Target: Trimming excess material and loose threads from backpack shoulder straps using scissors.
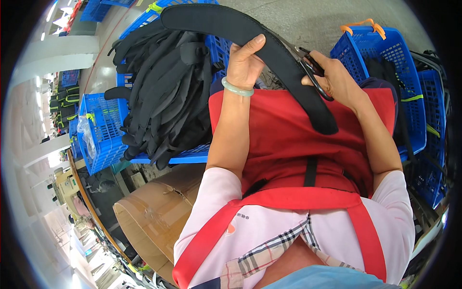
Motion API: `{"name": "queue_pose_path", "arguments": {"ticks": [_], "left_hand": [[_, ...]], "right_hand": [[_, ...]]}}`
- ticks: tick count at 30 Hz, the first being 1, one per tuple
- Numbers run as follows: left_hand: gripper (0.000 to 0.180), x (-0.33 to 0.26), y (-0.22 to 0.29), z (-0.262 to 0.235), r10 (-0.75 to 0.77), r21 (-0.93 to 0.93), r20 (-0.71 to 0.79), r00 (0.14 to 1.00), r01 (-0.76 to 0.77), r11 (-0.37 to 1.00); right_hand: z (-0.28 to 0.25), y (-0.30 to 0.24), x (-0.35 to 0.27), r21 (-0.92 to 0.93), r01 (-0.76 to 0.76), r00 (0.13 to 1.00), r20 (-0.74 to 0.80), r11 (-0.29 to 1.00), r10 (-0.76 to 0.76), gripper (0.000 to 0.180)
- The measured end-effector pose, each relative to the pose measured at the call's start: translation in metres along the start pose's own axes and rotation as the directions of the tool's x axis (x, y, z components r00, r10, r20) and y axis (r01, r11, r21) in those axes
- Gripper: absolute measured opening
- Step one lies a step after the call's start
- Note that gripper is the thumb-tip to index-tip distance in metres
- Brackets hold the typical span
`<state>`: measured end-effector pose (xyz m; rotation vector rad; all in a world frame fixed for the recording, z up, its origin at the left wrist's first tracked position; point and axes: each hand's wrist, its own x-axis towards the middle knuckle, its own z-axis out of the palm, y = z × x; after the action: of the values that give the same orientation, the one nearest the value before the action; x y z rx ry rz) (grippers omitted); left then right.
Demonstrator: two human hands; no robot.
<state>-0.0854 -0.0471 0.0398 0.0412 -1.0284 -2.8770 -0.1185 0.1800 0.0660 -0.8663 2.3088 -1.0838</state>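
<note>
A long, curved black padded strap (281, 60) with stitched edges stretches across my lap. My left hand (245, 60) is closed around its middle, thumb on top, with a pale green bangle on the wrist. At the strap's right edge, my right hand (339, 82) holds a pair of scissors (315, 68) by the dark handles. The scissor blades point up and to the left along the strap's edge. Whether they touch it or are parted, I cannot tell. The strap's lower end lies over my red apron (274, 130).
At my left, a blue crate (187, 155) is heaped with similar black straps (163, 91). Another blue crate (103, 132) stands beyond it. A cardboard box (154, 207) sits near my left elbow. Blue crates (356, 53) with black pieces stand at my right.
</note>
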Motion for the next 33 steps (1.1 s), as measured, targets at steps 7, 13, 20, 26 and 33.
{"name": "queue_pose_path", "arguments": {"ticks": [7, 13, 20, 26, 33], "left_hand": [[0.019, -0.002, -0.009, 0.004, 0.004, 0.019, 0.038, 0.999, -0.005, 1.0], [0.019, -0.001, -0.01, 0.005, 0.013, -0.005, 0.022, 1.0, -0.013, 1.0], [0.021, 0.001, -0.011, 0.005, 0.004, -0.007, 0.005, 1.0, -0.004, 1.0], [0.018, 0.003, 0.005, 0.003, 0.061, -0.054, -0.039, 0.997, -0.063, 0.997], [0.018, 0.004, -0.006, 0.004, 0.089, 0.056, 0.06, 0.994, -0.093, 0.994]], "right_hand": [[0.01, -0.003, -0.001, -0.037, 0.044, 0.99, -0.133, 0.998, -0.049, 0.061], [0.009, -0.006, -0.001, 0.095, -0.035, 0.996, -0.079, 0.995, 0.043, 0.054], [0.013, 0.006, 0.002, 0.175, 0.045, 0.991, -0.131, 0.983, -0.022, 0.048], [0.012, 0.007, 0.003, 0.107, 0.051, 0.991, -0.125, 0.993, -0.037, 0.046], [0.008, -0.004, 0.01, 0.12, 0.054, 0.988, -0.149, 0.991, -0.035, 0.05]]}}
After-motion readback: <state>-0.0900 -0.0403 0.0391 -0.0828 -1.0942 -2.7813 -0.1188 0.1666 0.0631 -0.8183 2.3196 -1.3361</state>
